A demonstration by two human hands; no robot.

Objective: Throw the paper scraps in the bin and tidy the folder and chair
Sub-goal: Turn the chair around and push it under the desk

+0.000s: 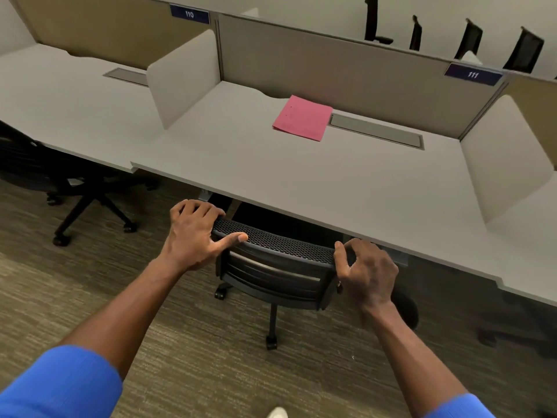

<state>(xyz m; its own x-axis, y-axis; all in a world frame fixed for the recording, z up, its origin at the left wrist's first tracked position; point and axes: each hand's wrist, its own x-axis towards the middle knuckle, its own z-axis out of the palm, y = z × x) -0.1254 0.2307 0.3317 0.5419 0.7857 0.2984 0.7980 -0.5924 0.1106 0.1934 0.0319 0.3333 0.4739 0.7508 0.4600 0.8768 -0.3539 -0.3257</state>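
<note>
Plainly, this is the last stretch of the job, judging from how things lie. On the far left a second chair (60, 182) sits half under the neighbouring desk, no part of the work as far as I can judge. Next comes the left hand (193, 236), laid over the left end of the chair (274, 260) back's top rail, fingers curled over the far side and thumb stretched along the near edge, so it has a loose hold on the rail. The chair stands with its seat already under the front edge of the desk (301, 182) and only its back and base showing, close against the edge. Up on the desk, the pink folder (303, 118) lies flat and closed near the back edge, its right side just beside the grey cable cover (376, 130) set into the top; it looks squared away. Further right, the right hand (366, 271) is at the right end of the chair back, fingers bent and thumb raised against the rail; whether it truly grips or only rests there I cannot tell, since the rail's end is hidden behind it. No paper scraps show on the desk or the carpet (180, 342), and no bin is in view, so that part seems done. What is left is perhaps a final nudge of the chair and letting go.
</note>
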